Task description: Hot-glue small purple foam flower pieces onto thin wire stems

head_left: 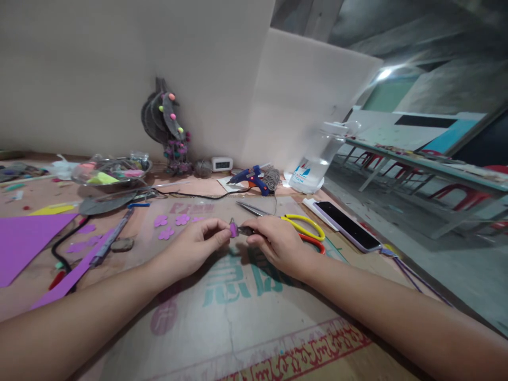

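My left hand [205,244] is closed in a pinch, thumb against fingers, on a small purple foam piece [233,229] with a greyish tip. Facing it, my right hand [278,244] is closed round a small dark pointed tool [245,230], most of it hidden by the fingers. The tool's tip meets or nearly meets the purple piece. Scissors [305,227] with one yellow and one orange-red handle lie partly behind my right hand. Several purple foam flowers [166,233] lie flat on the printed board [222,328], just beyond my left hand.
At the back stand a grey moon-shaped ornament [159,119], a white digital clock [221,164], a blue glue gun [250,177] and a clear water jug [315,161]. A phone [349,226] lies right. Purple foam sheet [27,243], a pen [111,238] and a metal bowl [113,177] occupy the left.
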The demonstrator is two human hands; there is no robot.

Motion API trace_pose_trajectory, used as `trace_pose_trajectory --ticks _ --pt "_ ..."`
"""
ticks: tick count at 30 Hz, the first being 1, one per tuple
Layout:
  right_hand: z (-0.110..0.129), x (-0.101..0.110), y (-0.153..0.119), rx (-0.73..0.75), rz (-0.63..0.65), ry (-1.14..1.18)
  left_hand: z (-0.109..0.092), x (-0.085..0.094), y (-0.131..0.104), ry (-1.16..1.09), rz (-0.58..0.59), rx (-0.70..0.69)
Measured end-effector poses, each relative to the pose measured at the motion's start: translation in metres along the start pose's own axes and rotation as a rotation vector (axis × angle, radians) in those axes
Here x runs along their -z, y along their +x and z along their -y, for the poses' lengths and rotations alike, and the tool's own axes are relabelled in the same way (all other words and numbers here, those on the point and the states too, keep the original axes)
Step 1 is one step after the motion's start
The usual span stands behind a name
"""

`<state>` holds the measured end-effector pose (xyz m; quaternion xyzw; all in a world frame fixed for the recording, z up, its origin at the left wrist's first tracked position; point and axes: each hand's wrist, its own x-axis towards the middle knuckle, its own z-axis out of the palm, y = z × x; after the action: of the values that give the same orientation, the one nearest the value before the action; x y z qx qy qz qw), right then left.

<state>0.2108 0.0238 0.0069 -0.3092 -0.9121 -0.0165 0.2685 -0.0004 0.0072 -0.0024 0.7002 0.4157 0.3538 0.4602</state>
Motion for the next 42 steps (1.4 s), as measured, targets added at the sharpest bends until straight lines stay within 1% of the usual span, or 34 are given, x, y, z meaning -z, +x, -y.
trace_pose_trajectory --ticks 2,5,7,9,11,13,14,16,19,22,30,34,38,42 --pt "0.000 0.002 0.000 -0.004 -0.017 0.019 -0.002 0.000 0.000 0.008 -0.001 0.001" --pt "0.007 0.006 -0.002 0.011 -0.047 0.077 -0.004 0.001 0.000 0.034 -0.049 0.013" --pt "0.015 0.009 -0.004 0.069 -0.006 0.121 -0.004 0.001 0.001 0.049 -0.097 0.021" --pt "0.024 0.009 -0.005 0.121 0.071 0.154 -0.002 0.002 0.002 0.062 -0.129 0.019" --pt "0.031 0.008 -0.006 0.129 0.121 0.188 -0.001 0.002 0.002 0.070 -0.139 0.010" --pt "0.033 0.006 -0.005 0.063 0.113 0.220 -0.002 0.001 0.002 0.073 -0.137 0.009" --pt "0.032 0.005 -0.004 -0.003 0.089 0.236 -0.003 0.001 0.002 0.074 -0.136 0.018" --pt "0.028 0.004 -0.001 -0.181 0.022 0.284 -0.007 0.000 0.000 0.079 -0.128 0.052" --pt "0.022 0.003 0.005 -0.409 -0.044 0.462 -0.011 -0.002 -0.003 0.106 -0.118 0.072" --pt "0.020 0.001 0.009 -0.531 -0.031 0.626 -0.011 -0.004 -0.004 0.148 -0.105 0.041" --pt "0.023 -0.002 0.010 -0.642 0.019 0.851 -0.006 -0.005 -0.005 0.226 -0.082 -0.016" --pt "0.021 -0.002 0.011 -0.695 0.028 0.854 -0.006 -0.005 -0.005 0.241 -0.075 -0.025" --pt "0.021 0.000 0.012 -0.742 0.068 0.880 -0.007 -0.004 -0.005 0.260 -0.069 -0.036" --pt "0.020 0.000 0.012 -0.733 0.068 0.874 -0.008 -0.005 -0.005 0.250 -0.058 -0.028"
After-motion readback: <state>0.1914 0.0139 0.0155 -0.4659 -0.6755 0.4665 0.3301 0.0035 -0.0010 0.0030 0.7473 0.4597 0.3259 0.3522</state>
